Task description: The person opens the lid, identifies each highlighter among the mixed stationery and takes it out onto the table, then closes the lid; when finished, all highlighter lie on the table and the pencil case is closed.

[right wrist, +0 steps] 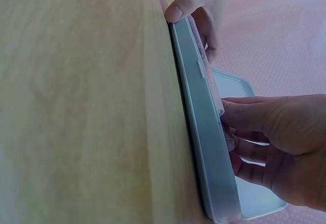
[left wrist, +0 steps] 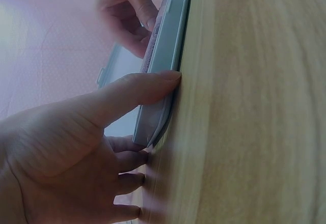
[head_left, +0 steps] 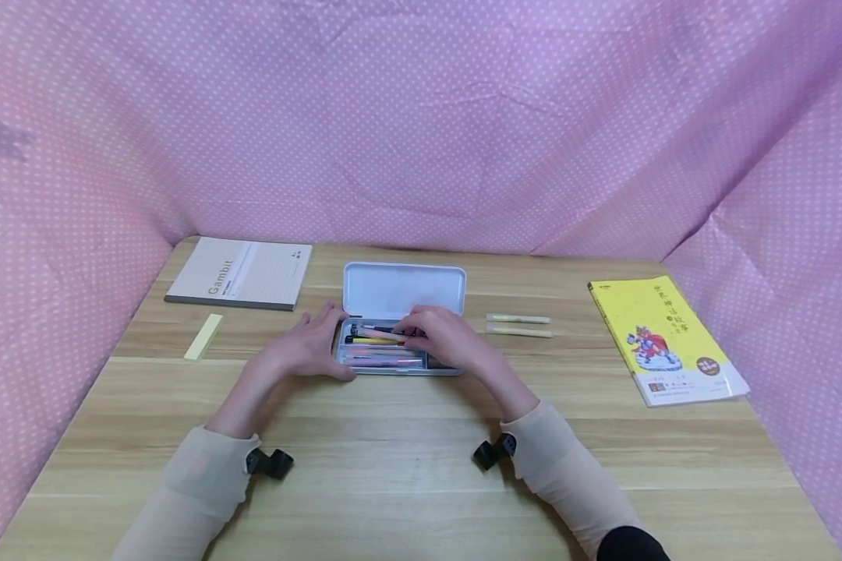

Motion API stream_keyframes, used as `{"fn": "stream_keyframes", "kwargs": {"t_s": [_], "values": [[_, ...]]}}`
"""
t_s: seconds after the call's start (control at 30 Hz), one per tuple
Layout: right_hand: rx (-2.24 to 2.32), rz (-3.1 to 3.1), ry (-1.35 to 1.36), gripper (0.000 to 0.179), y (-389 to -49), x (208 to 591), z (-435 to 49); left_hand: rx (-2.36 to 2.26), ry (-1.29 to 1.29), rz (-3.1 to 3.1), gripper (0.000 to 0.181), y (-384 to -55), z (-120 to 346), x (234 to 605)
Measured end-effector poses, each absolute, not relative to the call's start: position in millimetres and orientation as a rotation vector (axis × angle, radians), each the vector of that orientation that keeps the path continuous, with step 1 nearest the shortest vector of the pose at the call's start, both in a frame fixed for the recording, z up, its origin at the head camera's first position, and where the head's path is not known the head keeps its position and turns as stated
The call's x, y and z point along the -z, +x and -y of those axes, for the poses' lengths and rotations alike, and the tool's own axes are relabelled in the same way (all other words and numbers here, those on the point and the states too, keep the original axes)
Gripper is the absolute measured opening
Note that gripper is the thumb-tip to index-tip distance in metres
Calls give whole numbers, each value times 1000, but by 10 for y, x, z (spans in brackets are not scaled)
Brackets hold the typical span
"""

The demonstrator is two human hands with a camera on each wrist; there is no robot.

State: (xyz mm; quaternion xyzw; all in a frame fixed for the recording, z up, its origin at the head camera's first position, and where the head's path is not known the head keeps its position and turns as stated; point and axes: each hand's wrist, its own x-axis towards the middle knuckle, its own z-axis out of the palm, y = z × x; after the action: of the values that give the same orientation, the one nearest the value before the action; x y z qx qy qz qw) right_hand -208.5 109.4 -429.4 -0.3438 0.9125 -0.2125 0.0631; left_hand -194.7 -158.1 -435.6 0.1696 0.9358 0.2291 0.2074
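An open pencil case [head_left: 403, 290] of pale blue-grey stands mid-table, its lid tipped back. Pens and other slim stationery lie in its compartments, among them pink-purple pens [head_left: 382, 361] at the front. My left hand [head_left: 309, 343] holds the case's left end, with the thumb on the front edge and the fingers spread round the corner. Over the case's right half, my right hand [head_left: 438, 335] pinches a slim pale pen [head_left: 386, 333] above the back compartment. In the right wrist view, the end of the pen [right wrist: 229, 143] shows between thumb and fingers; the rest is hidden.
A grey-white notebook [head_left: 242, 273] lies at the back left, with a pale yellow strip [head_left: 203, 336] before it. Two thin wrapped strips [head_left: 518, 319] lie right of the case. A yellow book [head_left: 663, 339] is at the right. Pink dotted cloth [head_left: 421, 140] hangs behind the table.
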Motion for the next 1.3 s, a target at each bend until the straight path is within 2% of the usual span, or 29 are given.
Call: {"fn": "stream_keyframes", "kwargs": {"t_s": [0.57,0.9,1.3], "values": [[681,-2739,-1053,21,-2080,4264,-1190,-630,450,-2598,107,-1939,1585,4353],[914,-2739,-984,22,-2016,4250,-1904,-612,435,-2596,110,-1934,1587,4350],[928,-2867,-907,21,-1925,4302,-2709,-606,448,-2605,110,-1942,1587,4369]]}}
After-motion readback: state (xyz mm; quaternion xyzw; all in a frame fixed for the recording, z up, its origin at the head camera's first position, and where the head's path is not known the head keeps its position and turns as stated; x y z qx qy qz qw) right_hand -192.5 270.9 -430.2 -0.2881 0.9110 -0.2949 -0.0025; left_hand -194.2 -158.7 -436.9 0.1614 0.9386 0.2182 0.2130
